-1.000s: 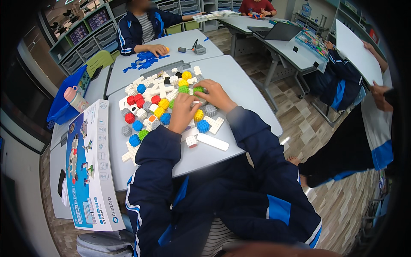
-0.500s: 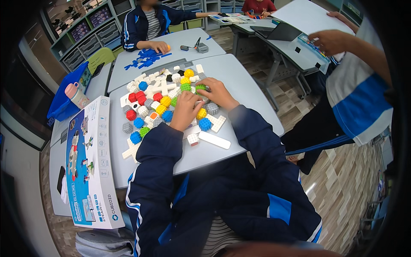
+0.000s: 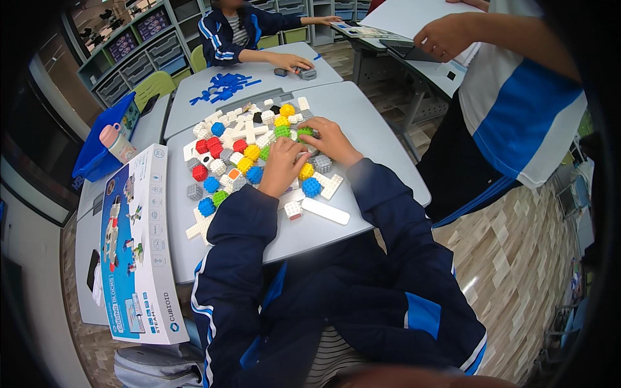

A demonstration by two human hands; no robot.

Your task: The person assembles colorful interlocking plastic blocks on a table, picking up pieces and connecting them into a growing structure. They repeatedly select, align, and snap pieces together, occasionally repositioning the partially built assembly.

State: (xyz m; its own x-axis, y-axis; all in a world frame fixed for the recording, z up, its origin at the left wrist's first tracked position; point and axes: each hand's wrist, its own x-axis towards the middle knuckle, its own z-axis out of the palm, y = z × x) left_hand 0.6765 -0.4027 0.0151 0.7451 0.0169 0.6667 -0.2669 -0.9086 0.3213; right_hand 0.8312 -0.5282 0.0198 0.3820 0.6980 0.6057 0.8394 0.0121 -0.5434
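A spread of studded building blocks covers the near table. My right hand (image 3: 332,142) curls its fingers over a green block (image 3: 304,131). Close beside it, my left hand (image 3: 283,168) is closed, and whatever its fingertips hold is hidden among the pieces. Another green block (image 3: 283,131) lies just beyond the left fingers. Nearest the hands on the right are a grey block (image 3: 321,163), a yellow block (image 3: 306,171) and a blue block (image 3: 311,187). A long white rounded beam (image 3: 326,211) and a white cube (image 3: 293,209) lie toward the table's near edge.
A large printed box (image 3: 139,246) leans along the table's left side. Beyond it stand a pink-capped bottle (image 3: 117,142) and a blue bin (image 3: 103,145). Across, a person's hand (image 3: 292,63) is near loose blue pieces (image 3: 224,87). Someone stands at right holding a white sheet (image 3: 414,16).
Both my hands stay almost where they were. The person across has moved a hand from the blue pieces to the grey device. The standing person has shifted left with the white sheet.
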